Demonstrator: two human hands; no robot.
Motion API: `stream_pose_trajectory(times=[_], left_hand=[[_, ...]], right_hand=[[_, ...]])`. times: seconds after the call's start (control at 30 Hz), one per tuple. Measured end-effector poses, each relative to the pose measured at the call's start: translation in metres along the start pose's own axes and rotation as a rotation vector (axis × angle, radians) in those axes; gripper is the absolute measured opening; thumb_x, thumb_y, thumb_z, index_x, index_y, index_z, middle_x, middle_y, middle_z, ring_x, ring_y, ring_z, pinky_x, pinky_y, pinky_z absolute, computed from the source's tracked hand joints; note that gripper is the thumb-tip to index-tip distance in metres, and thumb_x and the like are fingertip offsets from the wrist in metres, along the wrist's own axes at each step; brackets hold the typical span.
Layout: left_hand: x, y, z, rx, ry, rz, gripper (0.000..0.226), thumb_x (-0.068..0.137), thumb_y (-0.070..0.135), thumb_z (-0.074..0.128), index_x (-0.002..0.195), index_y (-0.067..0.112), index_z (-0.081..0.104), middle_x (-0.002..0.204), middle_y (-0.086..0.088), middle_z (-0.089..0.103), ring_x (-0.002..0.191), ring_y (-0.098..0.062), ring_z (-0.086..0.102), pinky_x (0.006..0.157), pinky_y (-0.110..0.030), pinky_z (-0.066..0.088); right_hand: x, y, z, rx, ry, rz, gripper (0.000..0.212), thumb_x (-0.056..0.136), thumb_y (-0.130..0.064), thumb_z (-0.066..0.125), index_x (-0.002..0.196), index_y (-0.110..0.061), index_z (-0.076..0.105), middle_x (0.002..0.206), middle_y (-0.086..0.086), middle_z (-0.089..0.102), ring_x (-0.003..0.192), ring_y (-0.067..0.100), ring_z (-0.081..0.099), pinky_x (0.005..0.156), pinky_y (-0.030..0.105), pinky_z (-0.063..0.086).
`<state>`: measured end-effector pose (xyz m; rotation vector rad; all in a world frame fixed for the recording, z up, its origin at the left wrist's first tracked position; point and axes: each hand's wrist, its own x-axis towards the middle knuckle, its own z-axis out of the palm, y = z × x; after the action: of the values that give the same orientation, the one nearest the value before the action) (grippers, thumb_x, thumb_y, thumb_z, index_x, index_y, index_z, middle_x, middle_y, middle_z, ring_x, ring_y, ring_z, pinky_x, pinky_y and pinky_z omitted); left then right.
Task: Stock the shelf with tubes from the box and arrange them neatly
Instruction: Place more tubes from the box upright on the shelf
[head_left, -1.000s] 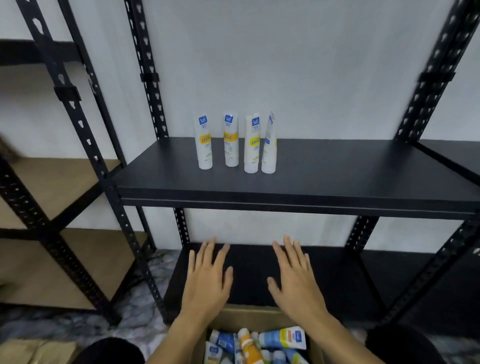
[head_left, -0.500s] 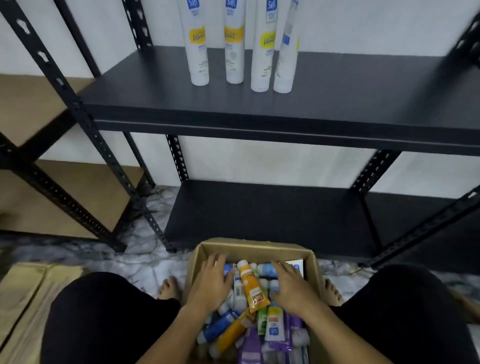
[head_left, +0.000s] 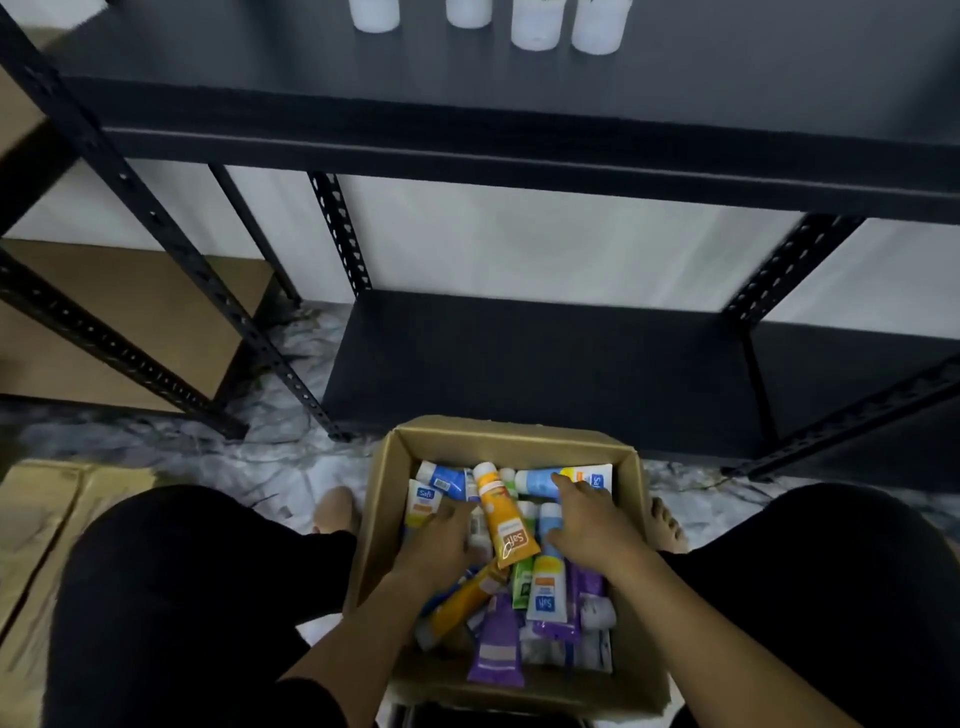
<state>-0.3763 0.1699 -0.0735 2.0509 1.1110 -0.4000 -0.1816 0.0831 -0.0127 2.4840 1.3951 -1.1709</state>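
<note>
Both hands are down in the cardboard box, which sits on the floor between the person's knees. The orange tube is the landmark: it lies on top of the pile, cap pointing away toward the shelf, crimped end toward the person, long axis running near to far with a slight tilt. Left hand is just left of the orange tube, fingers spread and pressed down among the tubes, curled round nothing I can make out. Right hand is just right of it, fingers extended, tips touching a light blue tube that lies crosswise beyond the orange tube's cap. Neither hand pinches anything plainly; both read as loose and apart. Judgement: the orange tube is between the two hands, about equally near, so either could take it along its length. Nearer than the orange tube, purple tubes and a white-yellow tube lie end-on. Far beyond, the black shelf carries four white tubes upright, only their bases in view.
</note>
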Motion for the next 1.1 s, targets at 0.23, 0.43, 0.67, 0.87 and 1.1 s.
stream_pose_trajectory(times=[0.23,0.43,0.67,0.87,1.1], left_hand=[[0.01,0.002,0.011,-0.341,0.091,-0.123,0.032,0.093,0.022,0.063,0.12,0.021,0.046,0.082,0.008,0.055,0.08,-0.01,0.057,0.072,-0.034,0.05],[0.018,0.006,0.019,-0.47,0.133,-0.162,0.035,0.089,0.019,0.068,0.118,0.019,0.048,0.105,-0.001,0.065,0.095,-0.015,0.062,0.078,-0.033,0.053],[0.019,0.009,0.014,-0.521,0.139,-0.208,0.042,0.085,0.012,0.072,0.119,0.015,0.048,0.107,0.001,0.059,0.102,-0.018,0.058,0.082,-0.028,0.046],[0.013,0.002,0.001,-0.526,0.164,-0.237,0.058,0.085,0.011,0.068,0.137,0.016,0.043,0.122,-0.006,0.058,0.102,-0.018,0.055,0.083,-0.027,0.046],[-0.005,-0.01,-0.001,-0.554,0.231,-0.217,0.063,0.084,0.009,0.068,0.14,0.021,0.041,0.127,-0.006,0.058,0.104,-0.022,0.061,0.08,-0.033,0.055]], right_hand=[[0.012,0.008,0.005,0.075,-0.011,0.052,0.076,0.091,-0.028,0.061,0.155,-0.02,0.022,0.147,0.012,0.043,0.133,0.033,0.043,0.103,0.041,0.045],[0.013,0.009,0.006,0.112,-0.015,0.048,0.076,0.091,-0.026,0.063,0.155,-0.018,0.022,0.143,0.012,0.047,0.13,0.031,0.048,0.1,0.038,0.046],[0.013,0.013,0.004,0.198,-0.017,0.071,0.076,0.091,-0.021,0.062,0.155,-0.016,0.022,0.134,0.012,0.052,0.115,0.027,0.057,0.088,0.034,0.051],[0.013,0.012,0.001,0.221,0.127,0.127,0.061,0.089,-0.024,0.064,0.142,-0.017,0.036,0.131,0.014,0.046,0.117,0.032,0.053,0.094,0.04,0.05],[0.016,0.014,0.001,0.335,0.186,0.239,0.075,0.088,-0.023,0.068,0.15,-0.018,0.026,0.139,0.018,0.038,0.121,0.034,0.049,0.096,0.038,0.047]])
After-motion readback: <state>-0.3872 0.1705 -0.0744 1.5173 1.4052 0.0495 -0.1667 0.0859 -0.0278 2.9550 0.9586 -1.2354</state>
